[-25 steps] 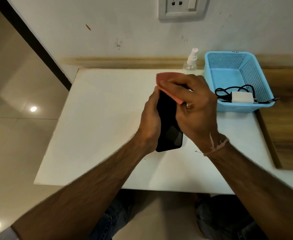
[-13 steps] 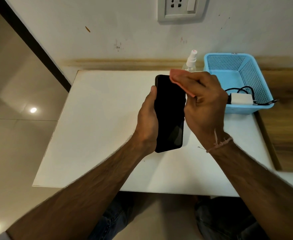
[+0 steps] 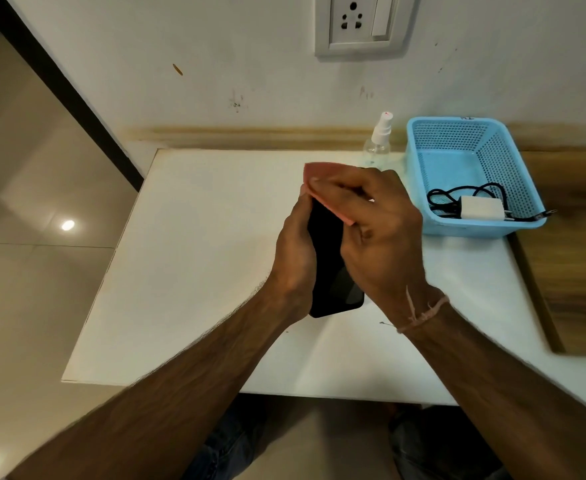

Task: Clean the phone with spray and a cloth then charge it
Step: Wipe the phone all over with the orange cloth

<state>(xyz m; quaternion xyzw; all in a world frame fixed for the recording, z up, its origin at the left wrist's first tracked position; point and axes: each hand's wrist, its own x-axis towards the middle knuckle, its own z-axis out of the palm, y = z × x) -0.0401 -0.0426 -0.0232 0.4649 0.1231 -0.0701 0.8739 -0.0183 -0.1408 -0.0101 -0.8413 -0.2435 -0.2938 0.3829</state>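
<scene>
- Since half a second ago, the right hand (image 3: 378, 230) has swept its pink cloth (image 3: 319, 174) leftward from the right side of the phone (image 3: 329, 261) over its upper screen. The top of the phone is now covered.
- At the left, the white counter (image 3: 198, 254) shows a bare surface.
- The left hand (image 3: 295, 258) grips the phone along its left edge, with the thumb reaching up to the cloth.
- The black phone is held between both hands above the middle of the counter. Its dark screen faces the camera and its lower end is uncovered.
- The right hand pinches the folded cloth and presses it on the phone's upper part. A thread band (image 3: 423, 313) circles its wrist.
- A wall socket (image 3: 353, 19) sits above.
- A clear spray bottle (image 3: 379, 140) stands upright at the counter's back edge, just beside the blue basket (image 3: 419, 168).
- Inside the basket lie a white charger plug (image 3: 480, 209) and a coiled black cable (image 3: 447, 199).
</scene>
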